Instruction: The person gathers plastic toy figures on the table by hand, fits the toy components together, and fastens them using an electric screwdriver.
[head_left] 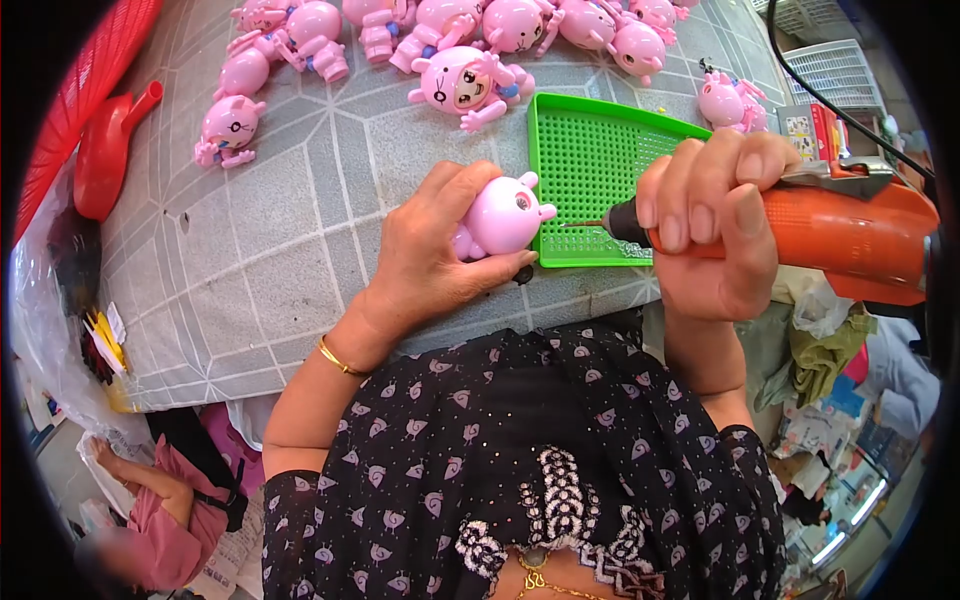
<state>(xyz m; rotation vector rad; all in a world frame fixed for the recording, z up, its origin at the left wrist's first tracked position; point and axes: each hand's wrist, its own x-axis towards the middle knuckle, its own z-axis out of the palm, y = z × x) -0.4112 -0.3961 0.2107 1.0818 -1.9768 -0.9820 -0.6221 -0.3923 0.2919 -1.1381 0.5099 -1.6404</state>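
Note:
My left hand [432,235] is closed round a pink toy figure [503,215], whose round head points right and shows a small dark recess. My right hand [712,215] grips an orange power screwdriver [850,240] with a black nose. Its thin bit points left over the green perforated tray [620,130], a short way from the toy's head. Small clear or silvery pieces [590,242] lie along the tray's near edge. A small black item [523,275] shows under my left thumb.
Several pink toy figures [470,80] lie along the table's [290,250] far side; another [733,100] rests right of the tray. At the left are a red container [105,150] and a red basket [75,90]. A black cable [840,105] hangs at upper right. Another person [165,500] is at lower left.

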